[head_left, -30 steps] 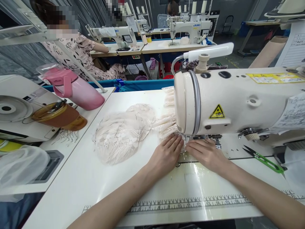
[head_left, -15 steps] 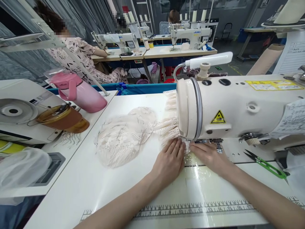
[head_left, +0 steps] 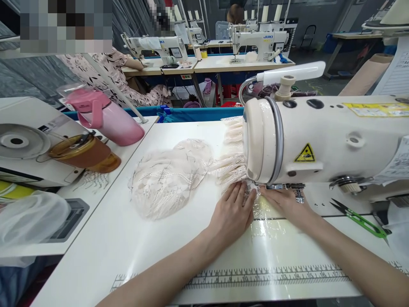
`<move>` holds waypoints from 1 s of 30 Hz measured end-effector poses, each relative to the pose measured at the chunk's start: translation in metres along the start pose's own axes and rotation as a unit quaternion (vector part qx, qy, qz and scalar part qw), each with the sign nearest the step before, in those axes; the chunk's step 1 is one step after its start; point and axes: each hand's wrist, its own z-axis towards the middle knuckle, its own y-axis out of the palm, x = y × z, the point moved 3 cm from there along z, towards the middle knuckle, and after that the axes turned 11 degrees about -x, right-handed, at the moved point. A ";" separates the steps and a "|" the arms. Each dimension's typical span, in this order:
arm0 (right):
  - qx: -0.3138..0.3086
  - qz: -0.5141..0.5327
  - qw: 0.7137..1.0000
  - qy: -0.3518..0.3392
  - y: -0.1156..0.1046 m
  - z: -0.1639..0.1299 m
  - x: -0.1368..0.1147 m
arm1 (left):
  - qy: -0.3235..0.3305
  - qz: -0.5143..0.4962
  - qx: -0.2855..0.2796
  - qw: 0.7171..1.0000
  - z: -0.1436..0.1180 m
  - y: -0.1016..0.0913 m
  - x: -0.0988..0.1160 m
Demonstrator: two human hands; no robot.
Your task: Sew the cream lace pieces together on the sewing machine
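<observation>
Cream lace fabric (head_left: 169, 181) lies on the white table, with its gathered, ruffled part running to the head of a sewing machine (head_left: 306, 140). My left hand (head_left: 231, 209) rests flat on the lace beside the needle area, fingers stretched forward and thumb toward the right. Close by, my right hand (head_left: 287, 202) has its fingertips closed at the edge of the lace, just below the machine head. The needle and the exact stitching spot are hidden behind the head and my fingers.
Green thread snips (head_left: 361, 219) lie to the right. A printed ruler (head_left: 268, 277) runs along the front edge. At left stand a pink jug (head_left: 105, 115) and an amber cup (head_left: 86, 153). Another person's arm (head_left: 133, 63) is at a machine farther back.
The view has shifted slightly, so the machine sits farther right in the picture. Both hands keep nearly the same place at the lace; the left thumb stands a little farther out.
</observation>
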 end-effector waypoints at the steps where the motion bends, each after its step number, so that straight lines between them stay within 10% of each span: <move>1: -0.007 -0.002 1.000 0.004 0.001 -0.001 0.000 | 0.005 -0.004 0.002 1.000 0.000 0.000 0.000; 18: -0.083 -0.054 0.993 0.064 0.014 -0.017 -0.011 | 0.019 -0.039 -0.006 0.999 0.006 -0.001 -0.009; 30: -0.085 -0.221 0.971 -0.036 0.014 -0.015 -0.016 | 0.015 -0.041 -0.027 0.999 0.007 0.003 -0.011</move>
